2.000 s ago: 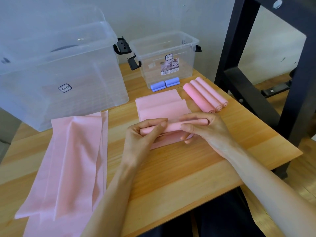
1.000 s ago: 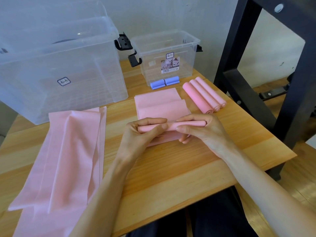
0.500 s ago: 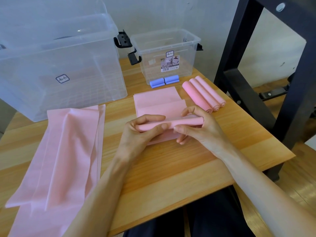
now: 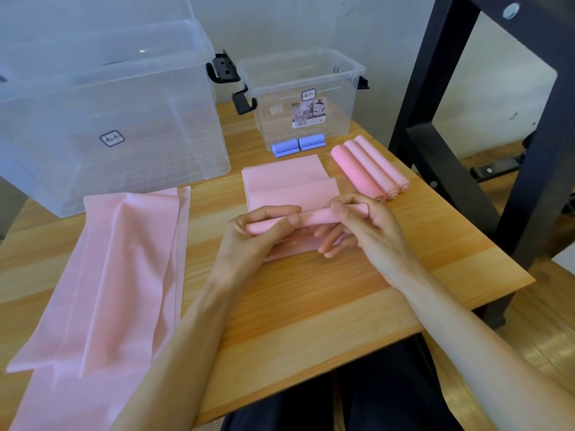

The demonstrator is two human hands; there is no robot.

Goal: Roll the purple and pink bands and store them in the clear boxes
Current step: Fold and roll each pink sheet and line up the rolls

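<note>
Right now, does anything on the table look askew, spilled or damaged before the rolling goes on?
Nothing damaged or spilled. The only untidy item is the pile of unrolled pink bands at the left: creased, and hanging over the table's near edge. Three rolled pink bands lie neatly side by side; both hands grip the half-rolled band.

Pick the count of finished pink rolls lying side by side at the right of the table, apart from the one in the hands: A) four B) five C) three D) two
C: three finished pink rolls lie side by side, touching, on the table right of the flat pink band; a fourth, the partly rolled band, is in the hands.
</note>
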